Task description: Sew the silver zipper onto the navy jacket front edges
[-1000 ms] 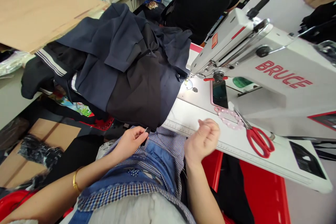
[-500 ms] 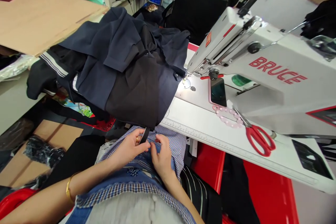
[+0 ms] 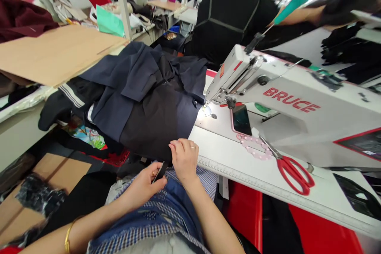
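My left hand (image 3: 142,186) is closed around a short end of black zipper (image 3: 159,172), whose pale teeth run along one edge, just in front of the table. My right hand (image 3: 185,159) rests at the front edge of a dark navy and black garment (image 3: 149,121), fingers bent and closed at the cloth; the fingertips are partly hidden. The garment spreads over the left of the sewing table, its right end lying by the needle of a white sewing machine (image 3: 285,99).
Right of the needle lie a phone (image 3: 241,120), a pink beaded loop (image 3: 255,149) and red-handled scissors (image 3: 294,174). Brown board (image 3: 59,51) covers the surface at left. A person in black (image 3: 226,16) is beyond the machine, near a teal-handled tool (image 3: 296,2).
My right hand has moved from my lap beside the left hand up to the garment's front edge. The left hand still holds the zipper end. The camera view has tilted upward.
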A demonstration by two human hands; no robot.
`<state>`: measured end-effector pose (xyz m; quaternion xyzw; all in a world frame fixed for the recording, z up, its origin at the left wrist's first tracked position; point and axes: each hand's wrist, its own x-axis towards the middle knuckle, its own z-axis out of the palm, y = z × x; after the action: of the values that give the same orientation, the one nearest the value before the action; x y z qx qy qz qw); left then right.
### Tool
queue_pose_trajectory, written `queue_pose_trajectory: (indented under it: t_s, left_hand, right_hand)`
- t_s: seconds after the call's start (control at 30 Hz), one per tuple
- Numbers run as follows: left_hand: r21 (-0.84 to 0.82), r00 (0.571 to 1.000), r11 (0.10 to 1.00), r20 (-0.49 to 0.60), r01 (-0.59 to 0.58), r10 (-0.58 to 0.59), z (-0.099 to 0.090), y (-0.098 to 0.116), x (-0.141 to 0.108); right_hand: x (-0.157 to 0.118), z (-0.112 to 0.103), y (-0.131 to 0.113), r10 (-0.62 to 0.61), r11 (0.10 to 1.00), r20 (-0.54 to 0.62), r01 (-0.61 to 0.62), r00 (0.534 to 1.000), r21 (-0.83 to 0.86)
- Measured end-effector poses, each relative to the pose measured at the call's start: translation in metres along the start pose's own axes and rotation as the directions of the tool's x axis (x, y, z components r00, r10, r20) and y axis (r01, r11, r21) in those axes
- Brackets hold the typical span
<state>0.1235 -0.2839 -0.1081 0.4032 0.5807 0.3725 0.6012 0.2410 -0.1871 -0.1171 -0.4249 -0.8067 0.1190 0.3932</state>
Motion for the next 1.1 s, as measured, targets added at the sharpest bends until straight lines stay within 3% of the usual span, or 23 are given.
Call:
queue_pose_trajectory:
  t_s: [0.07, 0.13, 0.23, 0.3, 0.33, 0.4, 0.5, 0.57, 0.67, 0.77, 0.83, 0.93, 1.0, 1.1]
  left_hand:
    - [-0.004, 1.0, 1.0, 0.008, 0.003, -0.003, -0.002, 0.0, 0.001]
    - [0.003, 1.0, 1.0, 0.022, 0.0, 0.0, -0.005, 0.0, 0.004]
    - [0.03, 0.999, 1.0, 0.037, -0.006, 0.005, -0.01, 0.002, 0.009]
    - [0.06, 0.999, 0.998, 0.044, -0.003, 0.001, -0.014, 0.005, 0.011]
    - [0.07, 0.999, 0.998, 0.049, -0.001, -0.002, -0.015, 0.006, 0.012]
    - [0.067, 0.998, 0.998, 0.059, 0.003, -0.007, -0.016, 0.009, 0.012]
    - [0.022, 0.998, 1.0, 0.067, 0.022, -0.023, -0.017, 0.01, 0.012]
    - [-0.001, 0.997, 0.999, 0.064, 0.042, -0.042, -0.016, 0.008, 0.011]
    - [-0.025, 0.996, 0.997, 0.059, 0.07, -0.068, -0.015, 0.004, 0.01]
    - [-0.045, 0.997, 0.996, 0.039, 0.072, -0.07, -0.013, -0.001, 0.008]
    - [-0.065, 0.998, 0.996, 0.008, 0.067, -0.066, -0.013, -0.002, 0.007]
    - [-0.063, 0.998, 0.997, -0.036, 0.046, -0.049, -0.014, 0.0, 0.006]
    - [-0.029, 0.999, 0.999, -0.035, 0.033, -0.034, -0.016, 0.003, 0.006]
    - [-0.009, 0.998, 0.998, 0.005, 0.063, -0.063, -0.017, 0.006, 0.007]
  right_hand:
    - [0.012, -0.002, 0.002, 0.099, 0.983, -0.086, -0.084, 0.991, 0.165]
    - [0.021, -0.012, 0.009, 0.215, 0.946, -0.227, -0.144, 0.95, 0.291]
    - [0.023, -0.039, 0.024, 0.356, 0.907, -0.432, -0.196, 0.829, 0.373]
    - [0.016, -0.056, 0.031, 0.434, 0.869, -0.482, -0.213, 0.761, 0.446]
    - [0.011, -0.062, 0.032, 0.457, 0.852, -0.46, -0.226, 0.761, 0.473]
    - [-0.002, -0.068, 0.028, 0.44, 0.848, -0.352, -0.253, 0.826, 0.467]
    - [-0.012, -0.059, 0.015, 0.245, 0.941, -0.182, -0.189, 0.952, 0.28]
    - [-0.008, -0.046, 0.009, 0.075, 0.992, -0.09, -0.065, 0.993, 0.105]
    - [0.006, -0.024, 0.006, -0.086, 0.987, 0.114, 0.1, 0.99, -0.124]
    - [0.02, -0.009, 0.007, -0.092, 0.971, 0.229, 0.139, 0.969, -0.197]
    - [0.025, -0.006, 0.008, -0.07, 0.987, 0.181, 0.094, 0.981, -0.131]
    - [0.023, -0.012, 0.011, 0.036, 0.996, -0.056, -0.031, 0.998, 0.088]
    - [0.02, -0.023, 0.015, 0.16, 0.972, -0.209, -0.117, 0.965, 0.204]
    - [0.014, -0.041, 0.021, 0.261, 0.956, -0.34, -0.193, 0.904, 0.222]
